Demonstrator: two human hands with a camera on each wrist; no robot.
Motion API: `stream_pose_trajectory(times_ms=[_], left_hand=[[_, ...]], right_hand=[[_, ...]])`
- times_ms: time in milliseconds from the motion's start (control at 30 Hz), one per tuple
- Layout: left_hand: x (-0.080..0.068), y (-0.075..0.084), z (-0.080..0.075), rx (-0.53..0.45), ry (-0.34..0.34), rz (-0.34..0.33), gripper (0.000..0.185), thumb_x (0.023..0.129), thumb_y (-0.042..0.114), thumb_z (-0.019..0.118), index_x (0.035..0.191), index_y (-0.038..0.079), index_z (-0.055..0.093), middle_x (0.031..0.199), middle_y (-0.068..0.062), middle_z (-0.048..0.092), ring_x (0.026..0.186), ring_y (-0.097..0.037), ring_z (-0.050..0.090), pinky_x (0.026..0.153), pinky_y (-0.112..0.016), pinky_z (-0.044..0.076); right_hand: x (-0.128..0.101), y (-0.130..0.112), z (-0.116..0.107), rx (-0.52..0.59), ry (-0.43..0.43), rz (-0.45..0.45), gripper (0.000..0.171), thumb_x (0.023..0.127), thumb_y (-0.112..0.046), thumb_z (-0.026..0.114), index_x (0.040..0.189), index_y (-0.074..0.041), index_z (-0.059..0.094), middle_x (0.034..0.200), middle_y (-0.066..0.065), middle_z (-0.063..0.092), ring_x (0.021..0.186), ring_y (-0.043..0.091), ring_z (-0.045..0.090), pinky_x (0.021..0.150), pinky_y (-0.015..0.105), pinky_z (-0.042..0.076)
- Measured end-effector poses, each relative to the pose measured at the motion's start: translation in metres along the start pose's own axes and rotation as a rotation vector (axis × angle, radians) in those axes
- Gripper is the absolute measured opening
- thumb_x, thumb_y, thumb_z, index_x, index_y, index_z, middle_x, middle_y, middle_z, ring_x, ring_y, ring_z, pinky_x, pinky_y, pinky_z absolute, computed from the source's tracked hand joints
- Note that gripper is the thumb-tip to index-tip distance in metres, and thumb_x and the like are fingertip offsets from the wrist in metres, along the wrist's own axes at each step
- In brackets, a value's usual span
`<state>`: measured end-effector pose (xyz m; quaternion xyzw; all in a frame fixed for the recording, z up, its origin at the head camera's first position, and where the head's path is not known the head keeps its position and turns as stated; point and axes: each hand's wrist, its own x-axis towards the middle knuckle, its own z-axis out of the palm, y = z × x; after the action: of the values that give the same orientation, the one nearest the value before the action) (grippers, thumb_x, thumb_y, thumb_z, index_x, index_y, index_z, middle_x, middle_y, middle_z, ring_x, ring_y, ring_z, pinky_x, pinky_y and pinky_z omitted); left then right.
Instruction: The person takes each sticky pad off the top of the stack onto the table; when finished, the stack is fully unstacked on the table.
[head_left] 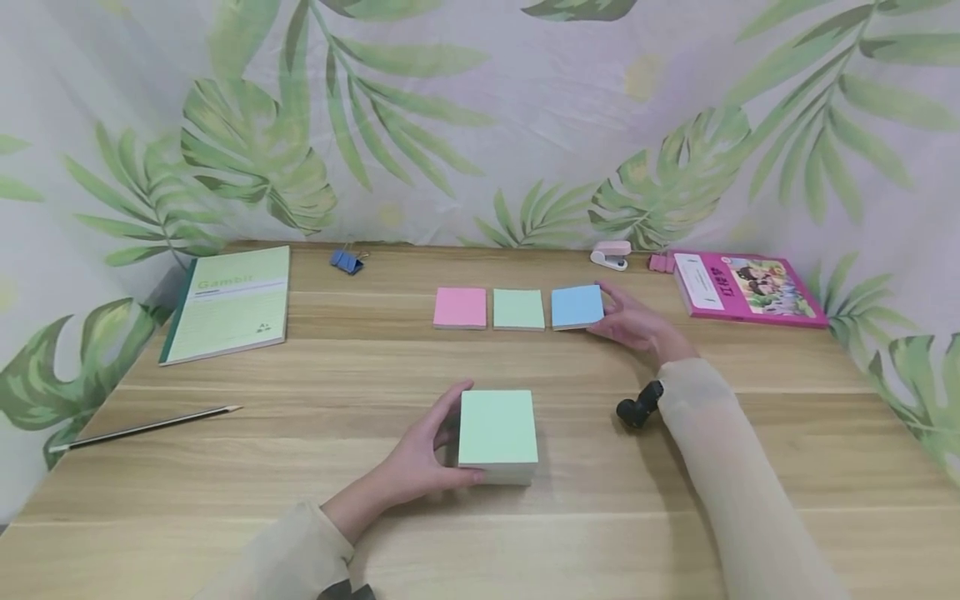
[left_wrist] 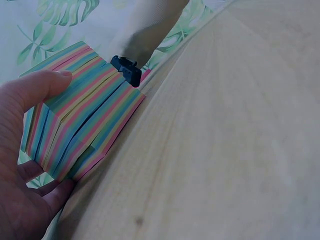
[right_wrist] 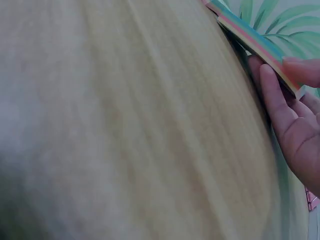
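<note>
A thick block of sticky notes (head_left: 497, 435) with a green top and rainbow-striped sides (left_wrist: 82, 122) sits on the wooden table near the front. My left hand (head_left: 426, 454) grips its left side, thumb on the far edge (left_wrist: 37, 85), fingers at the near edge. Farther back lie three thin pads in a row: pink (head_left: 460, 307), green (head_left: 518, 309) and blue (head_left: 577, 307). My right hand (head_left: 632, 321) pinches the blue pad's right edge; in the right wrist view its fingers (right_wrist: 280, 107) lie under the pad's striped edge (right_wrist: 252, 37).
A green notebook (head_left: 228, 302) lies at the back left, a pencil (head_left: 142, 427) at the left edge. A blue binder clip (head_left: 347, 261), a pink stapler (head_left: 611, 253) and a pink book (head_left: 742, 287) sit along the back by the leaf-print cloth.
</note>
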<state>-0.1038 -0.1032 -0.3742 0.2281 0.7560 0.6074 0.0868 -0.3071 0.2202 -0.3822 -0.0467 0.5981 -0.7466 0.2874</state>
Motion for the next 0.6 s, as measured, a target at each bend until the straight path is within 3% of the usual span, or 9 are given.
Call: stream_pose_trajectory(times_ms=[167, 267, 433, 600], left_hand=[[-0.001, 0.006, 0.001, 0.003, 0.000, -0.027, 0.094, 0.062, 0.003, 0.076, 0.135, 0.012, 0.020, 0.123, -0.009, 0.037, 0.113, -0.020, 0.035, 0.092, -0.036, 0.033], [-0.001, 0.006, 0.001, 0.005, 0.001, -0.034, 0.094, 0.062, 0.003, 0.076, 0.136, 0.013, 0.019, 0.124, -0.008, 0.036, 0.114, -0.019, 0.035, 0.092, -0.036, 0.033], [-0.001, 0.006, 0.000, 0.008, 0.000, -0.034, 0.094, 0.062, 0.004, 0.076, 0.136, 0.014, 0.019, 0.125, -0.009, 0.035, 0.114, -0.020, 0.033, 0.092, -0.038, 0.032], [-0.001, 0.005, 0.001, 0.001, -0.001, -0.033, 0.094, 0.062, 0.004, 0.076, 0.136, 0.013, 0.019, 0.125, -0.009, 0.036, 0.114, -0.020, 0.034, 0.092, -0.037, 0.032]], right_hand=[[0.005, -0.006, 0.000, -0.171, -0.002, 0.005, 0.087, 0.077, 0.022, 0.040, 0.139, -0.019, -0.006, 0.137, 0.026, 0.005, 0.101, 0.026, 0.046, 0.082, 0.031, 0.043], [0.003, -0.013, 0.003, -0.277, 0.001, 0.020, 0.086, 0.078, 0.020, 0.043, 0.139, -0.017, -0.006, 0.135, 0.031, 0.008, 0.094, 0.025, 0.050, 0.081, 0.032, 0.043], [-0.007, -0.023, 0.002, -0.342, -0.005, 0.064, 0.083, 0.081, 0.015, 0.044, 0.138, -0.014, -0.008, 0.135, 0.031, 0.005, 0.104, 0.031, 0.044, 0.091, 0.042, 0.034], [-0.023, -0.030, -0.002, -0.395, 0.000, 0.044, 0.076, 0.084, 0.006, 0.048, 0.138, -0.009, -0.003, 0.131, 0.032, 0.022, 0.113, 0.036, 0.036, 0.094, 0.046, 0.027]])
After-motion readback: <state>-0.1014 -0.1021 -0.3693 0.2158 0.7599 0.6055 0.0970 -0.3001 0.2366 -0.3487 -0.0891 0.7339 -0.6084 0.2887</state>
